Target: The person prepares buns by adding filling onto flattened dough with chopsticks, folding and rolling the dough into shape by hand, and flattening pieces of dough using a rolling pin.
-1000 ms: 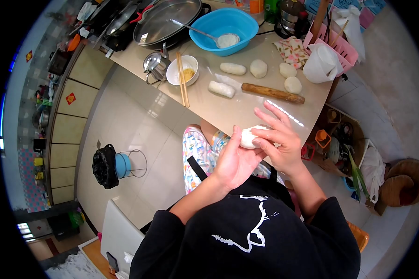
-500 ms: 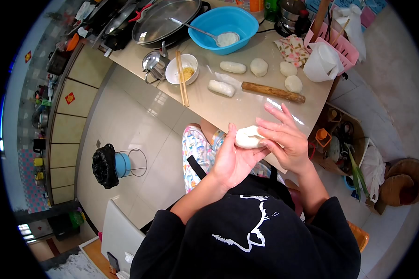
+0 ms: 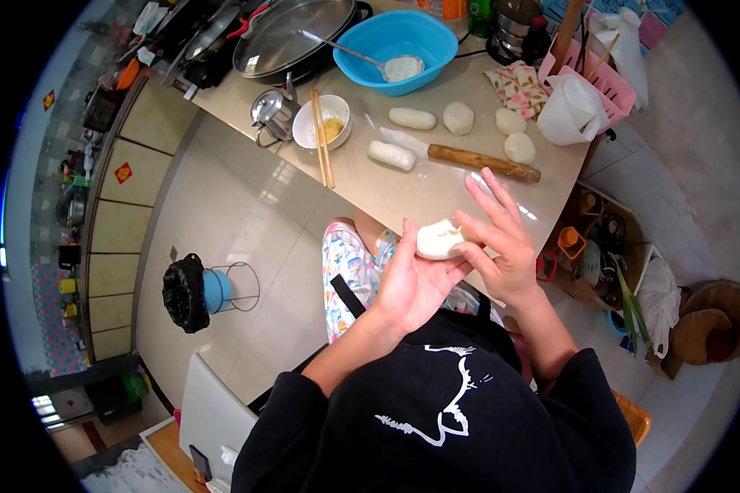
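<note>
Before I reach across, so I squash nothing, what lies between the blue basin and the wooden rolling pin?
In the head view, a round dough ball and, beside it, a dough log lie between the blue basin and the wooden rolling pin.

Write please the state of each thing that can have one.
Dough, held, dented
Left hand, palm up
Right hand, touching dough
Five dough pieces, lying
Pan lid, closed
Basin, upright
Ladle, loaded, inside basin
Bowl, upright, part-filled
Chopsticks, across bowl
Rolling pin, lying
Bin, lined
</note>
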Motion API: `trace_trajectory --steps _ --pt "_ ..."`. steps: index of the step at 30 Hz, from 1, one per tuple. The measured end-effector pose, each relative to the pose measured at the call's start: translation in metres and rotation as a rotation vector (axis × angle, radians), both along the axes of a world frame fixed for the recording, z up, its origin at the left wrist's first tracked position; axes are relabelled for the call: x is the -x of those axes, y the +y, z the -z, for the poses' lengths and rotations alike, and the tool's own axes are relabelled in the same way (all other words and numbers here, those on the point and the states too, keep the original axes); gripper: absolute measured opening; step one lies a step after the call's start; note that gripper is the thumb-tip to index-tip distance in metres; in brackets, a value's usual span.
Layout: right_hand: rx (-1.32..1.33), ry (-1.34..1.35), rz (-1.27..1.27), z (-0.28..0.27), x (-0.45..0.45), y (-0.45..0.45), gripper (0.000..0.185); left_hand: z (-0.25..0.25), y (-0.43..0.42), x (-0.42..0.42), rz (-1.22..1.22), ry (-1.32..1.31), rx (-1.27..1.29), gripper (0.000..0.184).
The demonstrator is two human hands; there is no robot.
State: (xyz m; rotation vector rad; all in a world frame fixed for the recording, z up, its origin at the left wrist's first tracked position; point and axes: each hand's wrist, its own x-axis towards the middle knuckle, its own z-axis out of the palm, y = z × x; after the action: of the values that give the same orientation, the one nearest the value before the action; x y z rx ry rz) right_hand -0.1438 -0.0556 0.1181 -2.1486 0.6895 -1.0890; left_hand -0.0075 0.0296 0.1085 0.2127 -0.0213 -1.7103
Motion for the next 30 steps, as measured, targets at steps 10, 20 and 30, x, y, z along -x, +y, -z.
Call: trace_trajectory --steps 10,20,30 --pt "0.055 -0.069 0.004 0.007 0.001 0.001 0.021 -0.013 0.000 0.009 -0.034 -0.220 -0.214 0.060" --pt "0.009 -0.065 -0.108 -0.010 0.012 -0.007 0.026 -0.002 0.001 -0.004 0.022 0.045 0.030 0.062" --pt "0.049 -0.058 -0.041 -0.003 0.014 -0.003 0.020 -0.013 0.001 0.002 -0.026 -0.237 -0.099 0.064"
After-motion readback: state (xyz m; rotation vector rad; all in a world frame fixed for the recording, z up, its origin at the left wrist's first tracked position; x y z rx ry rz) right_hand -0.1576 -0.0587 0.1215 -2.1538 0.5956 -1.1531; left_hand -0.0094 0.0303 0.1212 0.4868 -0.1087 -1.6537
